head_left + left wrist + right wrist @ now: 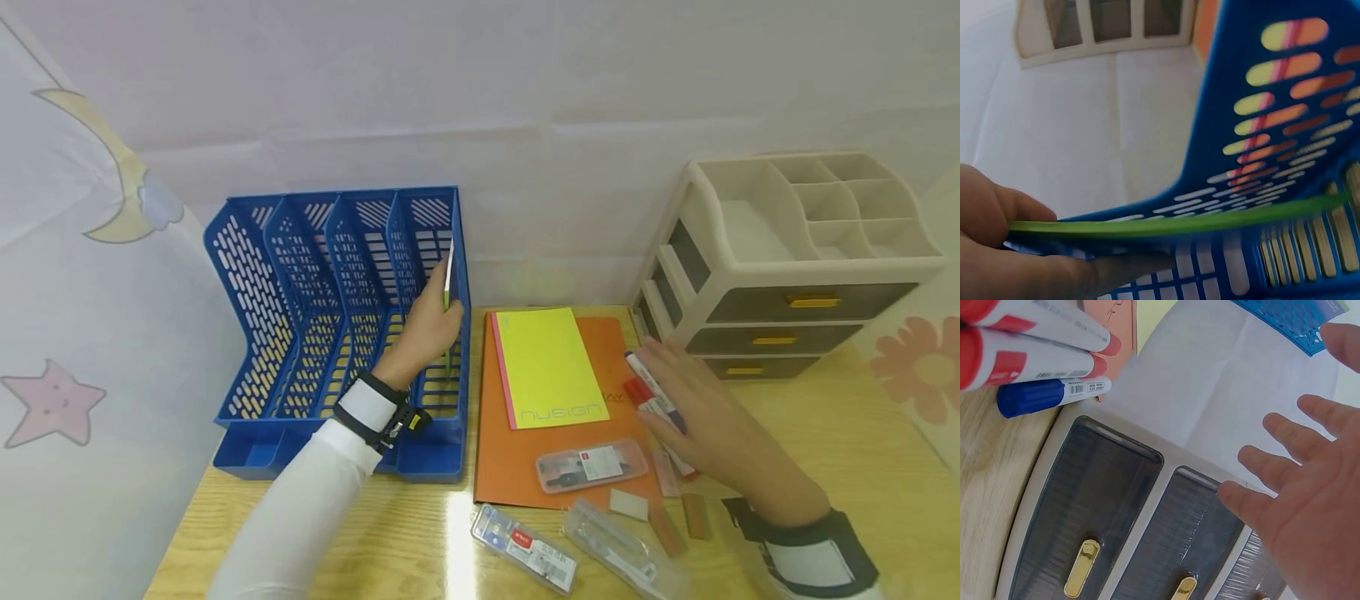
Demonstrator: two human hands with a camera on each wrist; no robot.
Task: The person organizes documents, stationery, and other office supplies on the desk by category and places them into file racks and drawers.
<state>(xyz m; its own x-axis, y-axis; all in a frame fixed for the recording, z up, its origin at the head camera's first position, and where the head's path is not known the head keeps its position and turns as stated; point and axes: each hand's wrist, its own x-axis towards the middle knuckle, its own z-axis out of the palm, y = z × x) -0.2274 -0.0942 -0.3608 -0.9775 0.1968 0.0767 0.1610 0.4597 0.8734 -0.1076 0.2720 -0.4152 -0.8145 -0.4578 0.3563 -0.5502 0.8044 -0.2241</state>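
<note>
Your left hand (431, 325) pinches a thin, floppy green folder (447, 287) in the rack's (255, 308) 3 o'clock slot; support its spine. Right hand (712, 425) hovers, fingers spread, over 3 markers (656, 396).

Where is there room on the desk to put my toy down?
Bare wood shows right of the drawer unit, near the desk's right edge, and at the front left, before the blue rack. It is crowded around the orange folder: markers, clear cases and erasers.
</note>
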